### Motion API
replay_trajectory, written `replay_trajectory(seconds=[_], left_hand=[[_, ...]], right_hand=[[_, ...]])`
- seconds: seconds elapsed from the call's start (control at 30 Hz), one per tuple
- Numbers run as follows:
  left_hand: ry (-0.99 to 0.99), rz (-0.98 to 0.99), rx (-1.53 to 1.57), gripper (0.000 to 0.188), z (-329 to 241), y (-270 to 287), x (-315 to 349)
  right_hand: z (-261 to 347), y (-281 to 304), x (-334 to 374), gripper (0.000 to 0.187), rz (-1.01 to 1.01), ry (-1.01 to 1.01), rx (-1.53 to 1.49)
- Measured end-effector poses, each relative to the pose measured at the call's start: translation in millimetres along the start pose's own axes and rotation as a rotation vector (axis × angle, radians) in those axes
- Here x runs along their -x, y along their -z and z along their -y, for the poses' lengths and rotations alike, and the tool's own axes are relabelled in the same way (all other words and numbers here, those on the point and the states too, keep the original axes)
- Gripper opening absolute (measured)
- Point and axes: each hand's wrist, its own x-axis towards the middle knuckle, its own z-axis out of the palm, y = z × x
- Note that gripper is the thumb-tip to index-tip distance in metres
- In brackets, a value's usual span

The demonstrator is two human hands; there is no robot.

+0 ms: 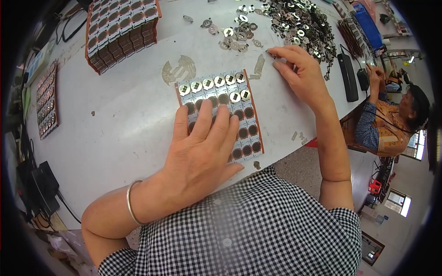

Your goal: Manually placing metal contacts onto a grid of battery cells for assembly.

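Silvery clips (304, 27) lie heaped just beyond the right hand (301, 76), whose thumb and forefinger stand narrowly apart; whether they pinch anything I cannot tell. Beneath the spread fingers of the left hand (200, 149) lies the gridded panel (252, 130), its farthest row bearing clips; ahead and leftward of that hand stands a stack of similar panels (122, 23)

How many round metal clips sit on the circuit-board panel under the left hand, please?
8 round metal clips: six along the far row of the circuit-board panel, two at the second row's right end. The left hand may hide more.
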Motion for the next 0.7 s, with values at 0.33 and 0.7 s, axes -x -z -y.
replay_trajectory(seconds=[0.33,0.7], left_hand=[[0.003,-0.004,0.016,0.083,0.1,0.3,-1.0],[0.001,-0.004,0.034,0.083,1.1,0.9,-0.6]], right_hand=[[-1.6,-1.7,-13.9,0.018,-0.101,0.005,-0.019],[7.8,-13.2,-13.6,0.019,-0.085,-0.128,-0.001]])
